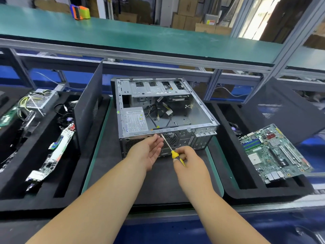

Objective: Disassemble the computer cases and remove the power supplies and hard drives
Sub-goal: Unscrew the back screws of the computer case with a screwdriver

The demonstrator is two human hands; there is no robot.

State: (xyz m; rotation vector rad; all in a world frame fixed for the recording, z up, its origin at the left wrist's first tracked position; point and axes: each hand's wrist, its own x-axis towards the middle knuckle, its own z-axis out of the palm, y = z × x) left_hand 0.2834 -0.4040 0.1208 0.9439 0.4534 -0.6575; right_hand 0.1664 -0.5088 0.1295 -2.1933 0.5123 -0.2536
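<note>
Nearest, the right hand [189, 156] pinches the yellow-and-black-handled screwdriver [173, 148], its tip at the rear panel of the open grey steel computer case [163, 110], which lies on its side on the dark counter mat [158, 180]. The left hand [149, 152] is open, cupped under the tip. Inside, at the near left, sits the boxy grey power supply [135, 120]: probably heavy, rigid, sharp-edged, best gripped by both flat sides once freed.

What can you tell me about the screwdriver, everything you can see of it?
The screwdriver has a yellow and black handle and a thin bright metal shaft. The right hand grips the handle; the shaft slants up and left, its tip at the computer case rear panel, beside the open left hand's fingertips.
</note>
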